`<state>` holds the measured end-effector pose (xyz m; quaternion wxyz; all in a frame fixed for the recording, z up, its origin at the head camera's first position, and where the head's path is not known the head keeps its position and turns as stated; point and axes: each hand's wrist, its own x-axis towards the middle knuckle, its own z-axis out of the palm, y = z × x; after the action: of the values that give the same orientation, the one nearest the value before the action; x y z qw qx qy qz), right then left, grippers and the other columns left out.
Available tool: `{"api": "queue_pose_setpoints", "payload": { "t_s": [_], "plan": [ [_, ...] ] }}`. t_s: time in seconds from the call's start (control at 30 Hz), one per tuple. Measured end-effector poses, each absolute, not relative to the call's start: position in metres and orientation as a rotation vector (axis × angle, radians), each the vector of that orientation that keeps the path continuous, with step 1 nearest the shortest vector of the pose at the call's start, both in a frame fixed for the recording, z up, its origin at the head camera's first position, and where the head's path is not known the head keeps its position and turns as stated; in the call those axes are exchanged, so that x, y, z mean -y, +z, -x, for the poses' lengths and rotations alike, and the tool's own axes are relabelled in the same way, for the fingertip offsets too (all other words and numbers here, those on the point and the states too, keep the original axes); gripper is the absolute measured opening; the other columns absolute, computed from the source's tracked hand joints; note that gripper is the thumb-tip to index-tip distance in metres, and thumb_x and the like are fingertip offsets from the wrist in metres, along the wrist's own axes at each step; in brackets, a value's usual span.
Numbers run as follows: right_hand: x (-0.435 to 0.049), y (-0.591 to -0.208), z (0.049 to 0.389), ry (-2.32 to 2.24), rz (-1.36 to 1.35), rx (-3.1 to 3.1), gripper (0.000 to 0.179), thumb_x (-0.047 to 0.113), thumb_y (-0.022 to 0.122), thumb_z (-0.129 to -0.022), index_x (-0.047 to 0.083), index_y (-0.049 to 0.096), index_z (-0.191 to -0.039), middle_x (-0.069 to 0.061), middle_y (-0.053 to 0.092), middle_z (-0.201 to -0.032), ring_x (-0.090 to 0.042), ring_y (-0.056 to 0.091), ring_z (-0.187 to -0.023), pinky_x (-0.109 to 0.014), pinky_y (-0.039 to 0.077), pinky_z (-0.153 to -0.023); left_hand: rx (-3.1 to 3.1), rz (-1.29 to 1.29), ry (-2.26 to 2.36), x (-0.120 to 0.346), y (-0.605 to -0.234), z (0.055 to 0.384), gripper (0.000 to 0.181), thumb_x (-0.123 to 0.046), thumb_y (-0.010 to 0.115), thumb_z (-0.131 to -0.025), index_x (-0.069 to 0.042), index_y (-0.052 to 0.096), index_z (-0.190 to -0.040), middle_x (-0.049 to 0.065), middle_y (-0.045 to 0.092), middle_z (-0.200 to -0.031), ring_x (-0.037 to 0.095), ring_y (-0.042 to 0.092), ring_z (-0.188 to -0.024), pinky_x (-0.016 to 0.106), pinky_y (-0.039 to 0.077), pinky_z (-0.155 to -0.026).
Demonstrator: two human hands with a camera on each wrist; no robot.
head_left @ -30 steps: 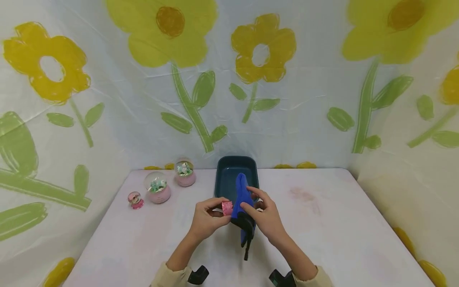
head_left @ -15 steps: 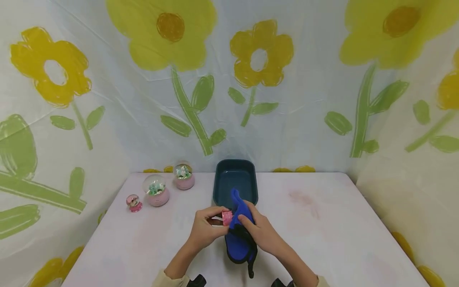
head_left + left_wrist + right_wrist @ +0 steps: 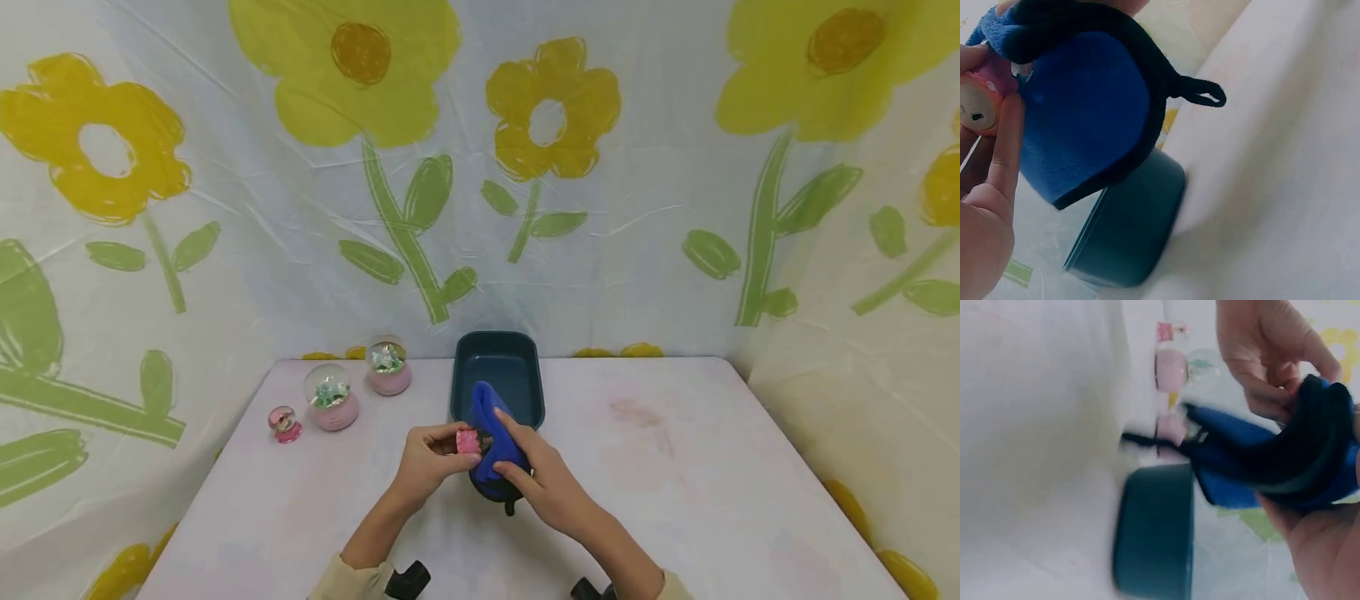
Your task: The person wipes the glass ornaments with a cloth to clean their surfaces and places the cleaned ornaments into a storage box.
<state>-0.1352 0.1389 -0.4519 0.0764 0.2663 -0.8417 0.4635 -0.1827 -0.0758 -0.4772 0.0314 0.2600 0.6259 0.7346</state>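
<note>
My left hand (image 3: 429, 465) pinches a small pink snow globe (image 3: 467, 442) by its base between thumb and fingers. Its round pale underside shows in the left wrist view, while the clear end points into a blue cloth (image 3: 486, 404) with black edging and a hanging loop (image 3: 1200, 90). The right hand (image 3: 551, 479) grips this cloth, folded around the globe's far end, which is mostly hidden. Both hands are above the table, just in front of a dark teal rectangular dish (image 3: 498, 371).
At the back left of the white table (image 3: 675, 467) stand two larger snow globes with pink bases, one (image 3: 332, 404) in front of the other (image 3: 388, 371). A small pink snow globe (image 3: 285, 427) sits left of them. A flower-print sheet (image 3: 637, 275) hangs behind.
The right hand has shifted the cloth, whose loose lower part swung down and is now gathered up. The cloth now folds around the clear end of the small snow globe, which the left hand keeps holding.
</note>
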Motion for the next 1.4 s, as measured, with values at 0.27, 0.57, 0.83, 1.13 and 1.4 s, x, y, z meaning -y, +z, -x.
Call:
{"api": "queue_pose_setpoints", "payload": {
  "t_s": [0.27,0.57,0.83,1.13,1.4],
  "plan": [
    [-0.147,-0.441,0.137,1.099,-0.835,2.602,0.061,0.026,0.06,-0.097,0.032,0.032,-0.152,-0.013,0.051,-0.131,-0.026,0.05,-0.116,-0.049,0.045,-0.091,-1.922,-0.809,2.218,0.072,-0.472,0.185,0.038,0.004,0.076,-0.079,0.011,0.065,-0.115,0.02,0.07,-0.101,0.021,0.069,-0.084,0.034,0.056,-0.075],
    [-0.14,-0.435,0.138,1.814,-0.538,2.598,0.052,0.035,0.055,-0.099,0.03,0.039,-0.149,-0.02,0.04,-0.147,-0.042,0.048,-0.125,-0.053,0.046,-0.092,-2.233,-1.059,2.11,0.072,-0.452,0.177,0.034,0.013,0.078,-0.072,0.011,0.069,-0.105,0.022,0.07,-0.095,0.026,0.071,-0.079,0.037,0.057,-0.065],
    [-0.14,-0.436,0.141,1.733,-0.673,2.555,0.056,0.026,0.06,-0.097,0.025,0.04,-0.149,-0.019,0.044,-0.144,-0.039,0.052,-0.121,-0.047,0.049,-0.09,-2.153,-1.091,2.162,0.075,-0.468,0.187,0.033,0.013,0.077,-0.073,0.011,0.068,-0.104,0.021,0.071,-0.094,0.028,0.071,-0.08,0.04,0.056,-0.065],
    [-0.141,-0.443,0.144,0.963,-0.916,2.526,0.065,0.023,0.07,-0.089,0.033,0.042,-0.147,-0.014,0.055,-0.128,-0.027,0.059,-0.11,-0.041,0.054,-0.083,-1.819,-0.731,2.197,0.082,-0.476,0.191,0.047,-0.004,0.078,-0.081,0.014,0.06,-0.121,0.018,0.07,-0.102,0.021,0.07,-0.084,0.037,0.056,-0.073],
    [-0.136,-0.448,0.151,1.45,-0.793,2.559,0.056,0.028,0.064,-0.094,0.027,0.044,-0.146,-0.013,0.056,-0.133,-0.028,0.06,-0.112,-0.04,0.053,-0.085,-2.01,-0.864,2.176,0.083,-0.468,0.187,0.036,0.012,0.075,-0.076,0.013,0.066,-0.111,0.021,0.07,-0.1,0.027,0.07,-0.087,0.039,0.056,-0.072]
  ]
}}
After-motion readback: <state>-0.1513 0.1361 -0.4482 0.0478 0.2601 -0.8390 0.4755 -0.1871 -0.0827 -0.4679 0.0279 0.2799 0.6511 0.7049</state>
